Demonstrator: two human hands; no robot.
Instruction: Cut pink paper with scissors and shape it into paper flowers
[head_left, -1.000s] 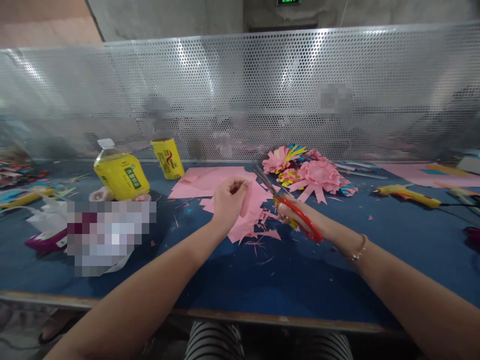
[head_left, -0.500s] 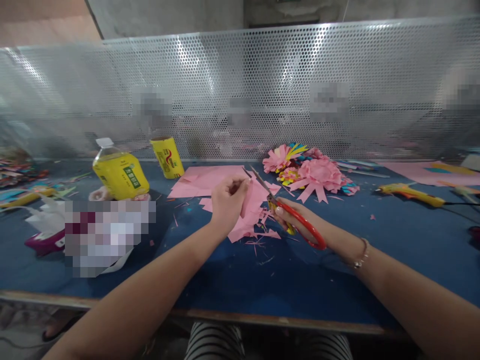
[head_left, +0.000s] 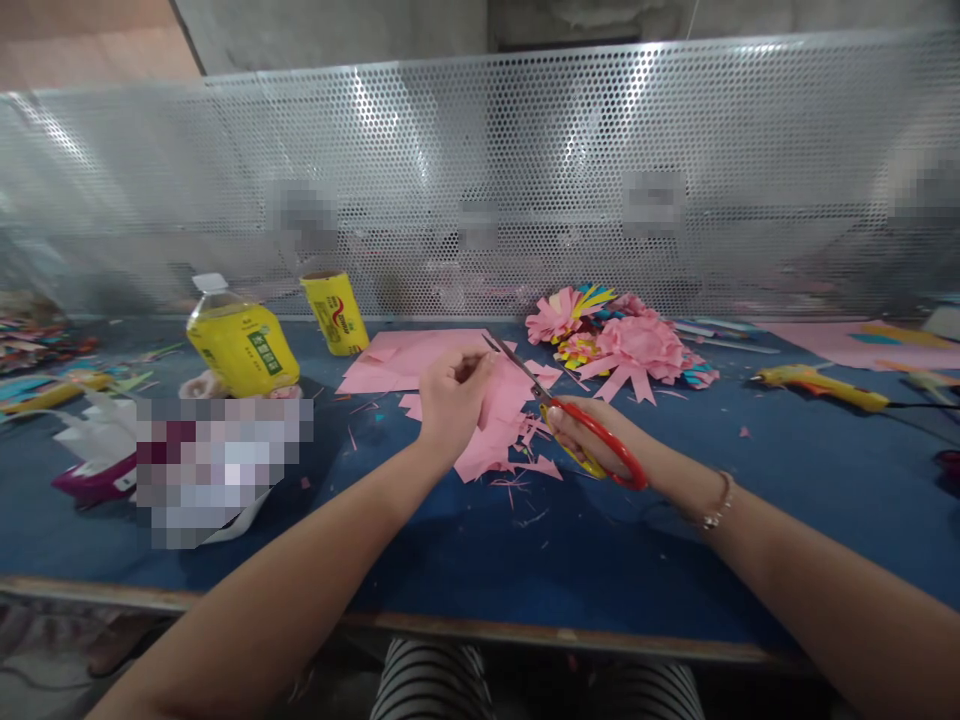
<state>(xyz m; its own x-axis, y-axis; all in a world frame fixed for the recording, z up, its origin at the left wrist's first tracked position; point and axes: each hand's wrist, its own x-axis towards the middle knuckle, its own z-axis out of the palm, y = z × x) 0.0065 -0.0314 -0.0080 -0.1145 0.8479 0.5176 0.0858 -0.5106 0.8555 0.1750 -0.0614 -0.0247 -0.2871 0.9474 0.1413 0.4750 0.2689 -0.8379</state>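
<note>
My right hand (head_left: 579, 430) grips a pair of scissors (head_left: 600, 432) with red and yellow handles, the blades pointing up and left. The blades lie close together, near the fingertips of my left hand (head_left: 454, 395). That left hand is closed in a pinch on a piece of pink paper, most of which is hidden by the fingers or blends with the sheets behind. Under and behind both hands lie pink paper sheets (head_left: 397, 358), with cut pink scraps (head_left: 536, 466) and thin slivers on the blue tabletop.
Pink paper flowers (head_left: 637, 345) stand behind my right hand. Further right lies a yellow glue gun (head_left: 825, 388). On the left are a yellow-labelled bottle (head_left: 244, 345), a yellow cut-off container (head_left: 335, 315) and a tissue pack (head_left: 97, 470). A perforated metal panel (head_left: 420, 180) borders the back.
The scissor blades have drawn closer together and the handles have closed somewhat. My left hand has barely shifted, still pinching near the blades.
</note>
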